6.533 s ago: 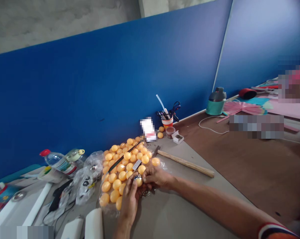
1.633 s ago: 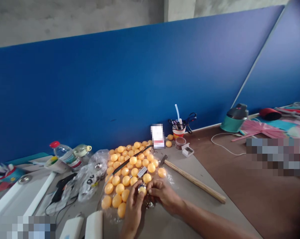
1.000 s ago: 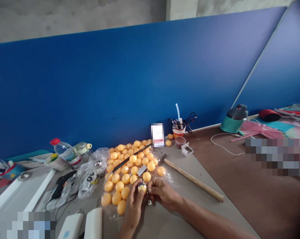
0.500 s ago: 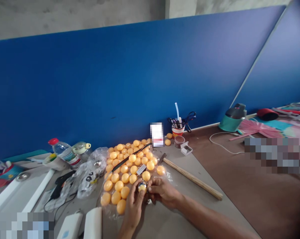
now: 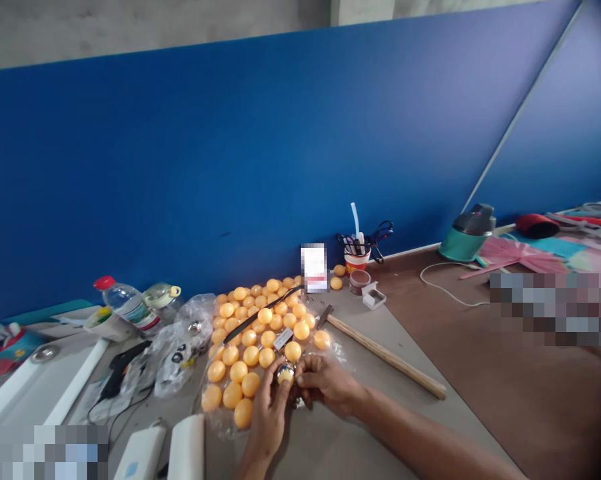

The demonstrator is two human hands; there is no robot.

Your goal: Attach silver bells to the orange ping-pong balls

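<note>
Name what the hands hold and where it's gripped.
The left hand holds a shiny round piece around its left side, between thumb and fingers. Whether the right hand grips it too is unclear.

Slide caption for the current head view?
Left hand holding a shiny round piece, right hand close beside it, near orange balls and a hammer.

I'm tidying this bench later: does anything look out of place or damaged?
Two orange balls sit by the pen cup, apart from the main cluster, so they look like strays. The shiny round piece in the left hand is too small to judge for damage.
</note>
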